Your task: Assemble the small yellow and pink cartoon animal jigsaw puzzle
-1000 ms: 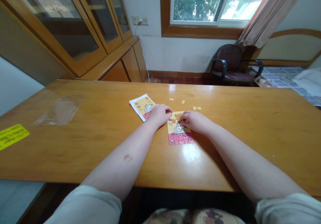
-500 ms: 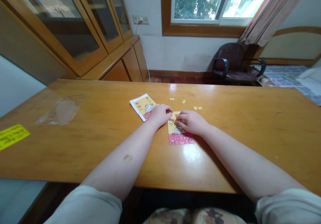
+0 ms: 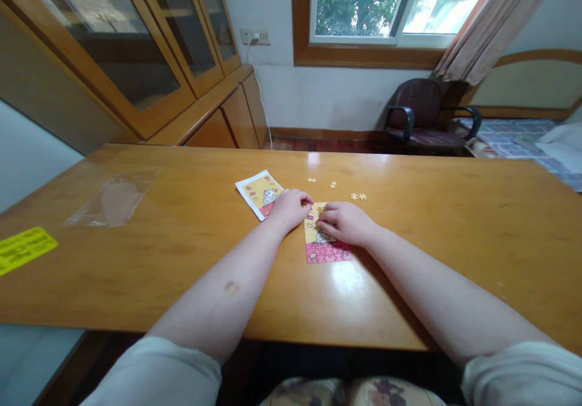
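Note:
A pink and yellow jigsaw puzzle [image 3: 328, 252] lies on the wooden table, largely assembled, its upper right part hidden by my right hand. My left hand [image 3: 291, 207] rests at the puzzle's upper left edge, fingers curled together; whatever they hold is too small to make out. Over the puzzle's upper part is my right hand [image 3: 348, 221], its fingers bent and pressed together on the surface, with anything between them hidden. The printed picture card [image 3: 260, 193] lies just left of my left hand, partly covered by it. Loose pieces [image 3: 333, 185] lie beyond the puzzle.
The wooden table [image 3: 182, 260] carries a clear plastic bag [image 3: 113, 200] on the left and a yellow label [image 3: 27, 248] at its left edge. A glass-door cabinet [image 3: 131, 42] stands at the back left. Past the far edge is an office chair [image 3: 416, 112].
My right hand has shifted very slightly toward me over the puzzle. My left hand, the card and the loose pieces look unmoved.

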`<state>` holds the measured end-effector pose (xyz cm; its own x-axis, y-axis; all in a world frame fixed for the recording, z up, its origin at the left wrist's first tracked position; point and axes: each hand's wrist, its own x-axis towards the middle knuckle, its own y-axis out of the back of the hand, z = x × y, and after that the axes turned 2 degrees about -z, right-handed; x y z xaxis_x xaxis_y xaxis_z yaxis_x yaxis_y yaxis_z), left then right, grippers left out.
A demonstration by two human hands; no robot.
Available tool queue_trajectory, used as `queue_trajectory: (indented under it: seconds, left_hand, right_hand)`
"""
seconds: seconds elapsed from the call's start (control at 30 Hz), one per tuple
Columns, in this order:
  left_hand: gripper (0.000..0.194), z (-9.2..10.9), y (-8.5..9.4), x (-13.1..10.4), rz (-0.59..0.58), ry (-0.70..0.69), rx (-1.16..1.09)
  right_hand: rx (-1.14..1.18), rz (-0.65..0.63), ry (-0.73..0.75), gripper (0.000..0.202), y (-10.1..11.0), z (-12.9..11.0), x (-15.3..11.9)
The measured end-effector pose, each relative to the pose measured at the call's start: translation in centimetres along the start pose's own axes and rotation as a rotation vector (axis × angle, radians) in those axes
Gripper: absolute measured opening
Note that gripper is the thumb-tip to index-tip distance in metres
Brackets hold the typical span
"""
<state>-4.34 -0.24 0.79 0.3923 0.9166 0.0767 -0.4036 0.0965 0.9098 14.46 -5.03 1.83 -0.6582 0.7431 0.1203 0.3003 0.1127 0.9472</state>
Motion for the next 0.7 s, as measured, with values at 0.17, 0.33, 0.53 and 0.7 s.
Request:
queue_trajectory:
  seconds: [0.17, 0.33, 0.53, 0.7]
  left_hand:
    - [0.024, 0.01, -0.04, 0.01, 0.000, 0.004, 0.012]
    - [0.024, 0.06, 0.03, 0.00, -0.009, 0.008, 0.012]
    - [0.023, -0.07, -0.09, 0.03, -0.007, 0.011, 0.001]
    - [0.024, -0.04, -0.11, -0.01, 0.007, 0.004, 0.000]
  right_hand:
    - [-0.009, 0.007, 0.005, 0.027, -0.05, -0.06, 0.02]
    - [0.004, 0.024, 0.016, 0.027, -0.27, 0.03, 0.01]
    - [0.007, 0.004, -0.004, 0.027, -0.16, -0.19, 0.10]
    - [0.032, 0.025, -0.003, 0.026, -0.39, -0.15, 0.17]
